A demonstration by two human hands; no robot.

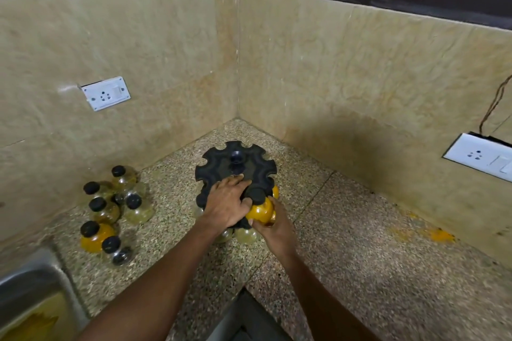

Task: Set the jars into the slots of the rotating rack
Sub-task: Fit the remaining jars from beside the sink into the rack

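Observation:
A black rotating rack [235, 166] with notched slots stands in the counter corner. My left hand [225, 202] rests flat on its near top edge, fingers spread. My right hand [273, 223] grips a round jar of orange-yellow powder [259, 212] with a black lid, at a slot on the rack's near right side. Clear jars [245, 235] hang or sit under the rack's near edge. Several loose black-lidded jars [110, 207] stand clustered on the counter to the left; one of them, an orange-filled jar [94, 238], is nearest me.
A steel sink [33, 285] lies at the lower left. Wall sockets are on the left wall [106, 93] and right wall [482, 156]. Orange powder stains [432, 234] mark the counter at the right. The speckled counter [346, 230] has an inner corner edge near me.

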